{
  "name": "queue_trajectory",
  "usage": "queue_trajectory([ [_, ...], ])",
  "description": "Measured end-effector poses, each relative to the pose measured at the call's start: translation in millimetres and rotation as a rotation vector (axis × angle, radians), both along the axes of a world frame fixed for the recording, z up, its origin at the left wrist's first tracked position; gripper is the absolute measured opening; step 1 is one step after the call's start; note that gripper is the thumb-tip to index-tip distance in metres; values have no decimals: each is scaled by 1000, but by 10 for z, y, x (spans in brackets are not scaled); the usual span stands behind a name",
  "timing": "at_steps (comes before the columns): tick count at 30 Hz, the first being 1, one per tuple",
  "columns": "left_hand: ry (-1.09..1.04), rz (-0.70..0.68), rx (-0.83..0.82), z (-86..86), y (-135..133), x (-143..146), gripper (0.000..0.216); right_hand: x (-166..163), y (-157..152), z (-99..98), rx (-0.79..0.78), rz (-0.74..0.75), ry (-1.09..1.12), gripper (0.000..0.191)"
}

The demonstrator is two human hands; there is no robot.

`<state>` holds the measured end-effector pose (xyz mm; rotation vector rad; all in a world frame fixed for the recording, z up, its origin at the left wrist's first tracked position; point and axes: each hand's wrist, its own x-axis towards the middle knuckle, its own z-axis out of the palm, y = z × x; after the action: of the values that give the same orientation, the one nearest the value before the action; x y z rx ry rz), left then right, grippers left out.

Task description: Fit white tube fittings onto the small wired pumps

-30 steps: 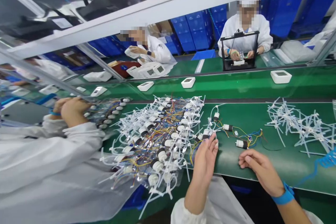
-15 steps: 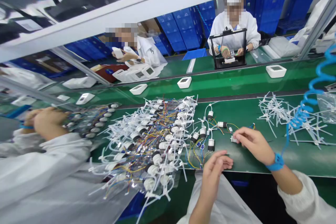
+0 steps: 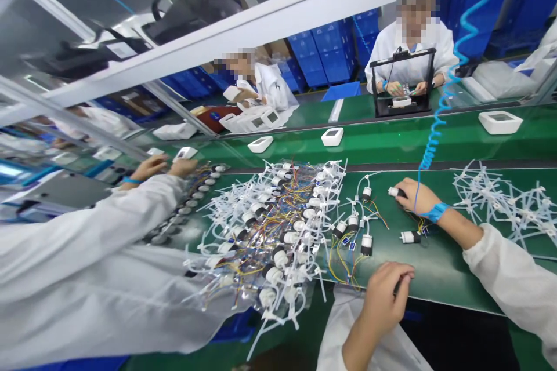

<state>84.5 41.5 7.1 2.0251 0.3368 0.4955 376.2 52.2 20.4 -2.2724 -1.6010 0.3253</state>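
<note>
My right hand (image 3: pixel 416 197) is closed with its fingertips on a small black-and-white motor (image 3: pixel 394 191), whose pale end sticks out to the left. Just below that hand, another motor (image 3: pixel 409 237) with short coloured wires lies on the green bench. My left hand (image 3: pixel 386 288) hovers at the bench's front edge, its fingers loosely curled and the thumb apart; I see nothing in it. Left of both hands lie several motors (image 3: pixel 366 244) with white tubing and yellow wires.
A big heap of tubed motors (image 3: pixel 278 237) covers the bench to the left. White tubing pieces (image 3: pixel 500 200) are piled on the right. A blue coiled cord (image 3: pixel 439 110) hangs by my right wrist. A co-worker's sleeve (image 3: pixel 143 208) reaches in at left; white devices (image 3: pixel 332 137) sit behind.
My right hand has let go of one motor, which now lies on the bench, and has taken another farther back. My left hand has curled its fingers. The view has swung left.
</note>
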Motion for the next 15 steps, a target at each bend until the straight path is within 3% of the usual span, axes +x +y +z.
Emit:
queue_trajectory([
  [4, 10, 20, 4, 4, -11, 17, 26, 371, -57, -179, 160, -135, 138, 32],
  [9, -23, 54, 7, 6, -58, 67, 24, 522, -57, -390, 332, -204, 399, 32],
  [12, -47, 20, -135, 216, -170, 243, 30, 524, -39, -454, 413, -251, 518, 33],
  [15, -16, -241, -339, 616, -411, 488, 42, 508, -43, -481, 472, -267, 610, 35],
])
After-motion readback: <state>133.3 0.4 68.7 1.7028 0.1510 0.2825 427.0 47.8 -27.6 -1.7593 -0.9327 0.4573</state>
